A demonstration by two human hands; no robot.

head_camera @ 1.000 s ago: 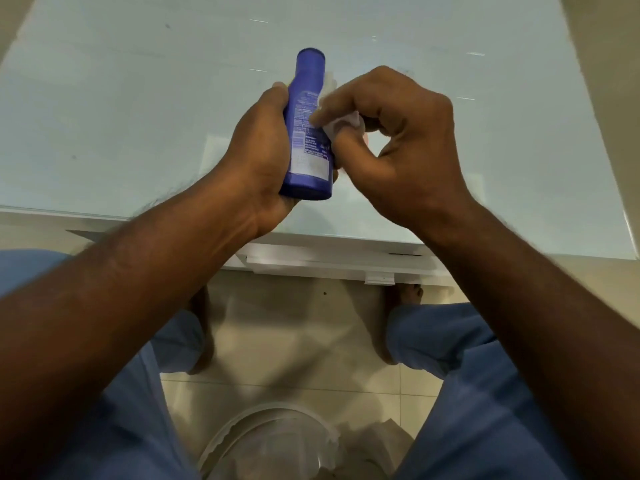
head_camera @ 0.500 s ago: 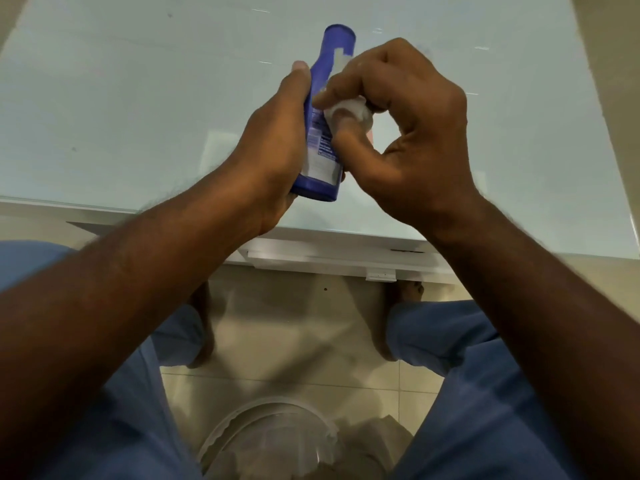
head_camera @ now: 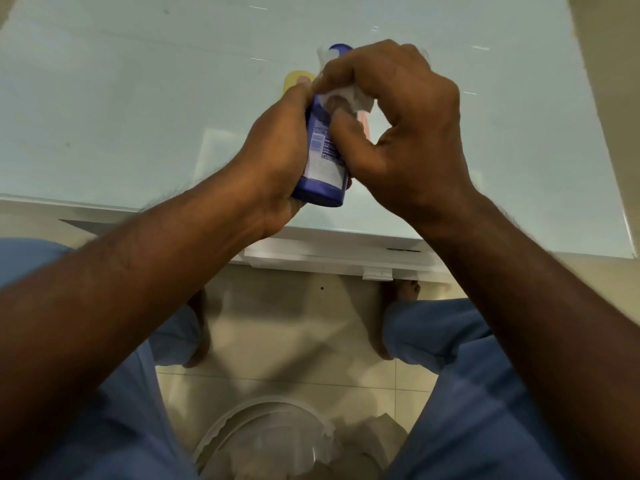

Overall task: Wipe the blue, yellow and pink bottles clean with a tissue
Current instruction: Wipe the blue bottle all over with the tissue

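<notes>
The blue bottle (head_camera: 320, 161) carries a white label with small print, too blurred to read. One blue bottle, one tissue (head_camera: 341, 95), and a yellow bottle (head_camera: 294, 81) peeking behind the hands. The left hand (head_camera: 273, 161) wraps round the blue bottle, held above the bench (head_camera: 121, 116). The right hand (head_camera: 398, 116) pinches the tissue against its upper side.

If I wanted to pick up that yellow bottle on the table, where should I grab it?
Probably from above, fingers round its top. Only the yellow bottle's rounded top shows past the left hand, which grips the blue bottle in front of it. Its body is hidden, so its sides cannot be judged.
</notes>
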